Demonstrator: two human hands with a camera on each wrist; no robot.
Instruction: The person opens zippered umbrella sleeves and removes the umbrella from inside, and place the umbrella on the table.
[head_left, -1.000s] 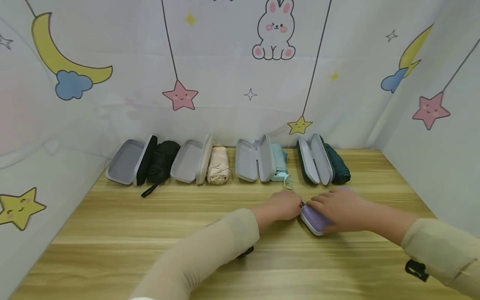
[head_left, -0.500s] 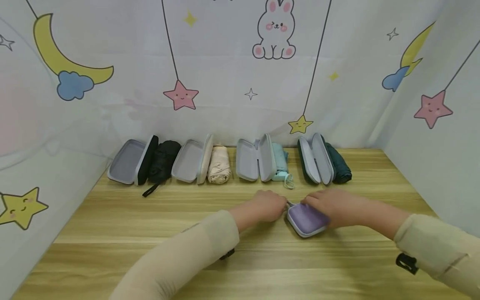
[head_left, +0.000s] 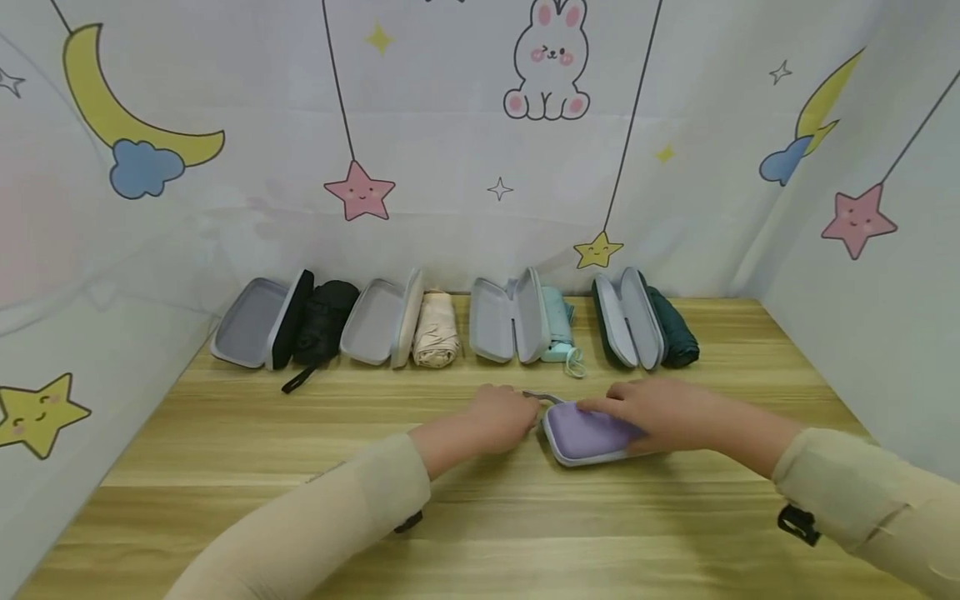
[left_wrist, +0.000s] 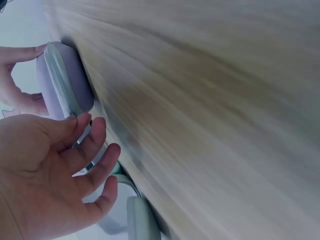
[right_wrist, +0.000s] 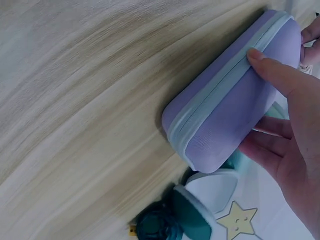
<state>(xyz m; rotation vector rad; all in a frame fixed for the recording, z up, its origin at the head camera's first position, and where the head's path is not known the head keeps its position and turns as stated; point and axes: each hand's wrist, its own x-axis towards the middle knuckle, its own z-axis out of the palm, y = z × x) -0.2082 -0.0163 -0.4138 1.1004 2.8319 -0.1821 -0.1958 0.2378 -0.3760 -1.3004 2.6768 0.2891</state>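
A purple hard-shell zippered case (head_left: pixel 592 432) with a pale grey zipper band lies on the wooden table, its zipper looking closed along the side seen in the right wrist view. My right hand (head_left: pixel 678 414) grips it, thumb on the zipper band (right_wrist: pixel 225 82) and fingers round the far side. At the case's left end, my left hand (head_left: pixel 495 417) pinches the zipper pull between thumb and index finger; its other fingers are loosely bent in the left wrist view. A grey strap (head_left: pixel 543 396) runs between that hand and the case.
Along the back stand opened cases: black (head_left: pixel 291 321), cream (head_left: pixel 408 321), light teal (head_left: pixel 532 317) and dark green (head_left: pixel 648 321). Beside each lies a folded umbrella: black (head_left: pixel 326 321), beige (head_left: pixel 437 332), light teal (head_left: pixel 557 325), dark green (head_left: pixel 672 329). A printed curtain (head_left: pixel 442 125) hangs behind.
Both hands and the purple case have shifted left across the table, the left hand farthest. The case has turned to lie more crosswise, and more of the strap shows.
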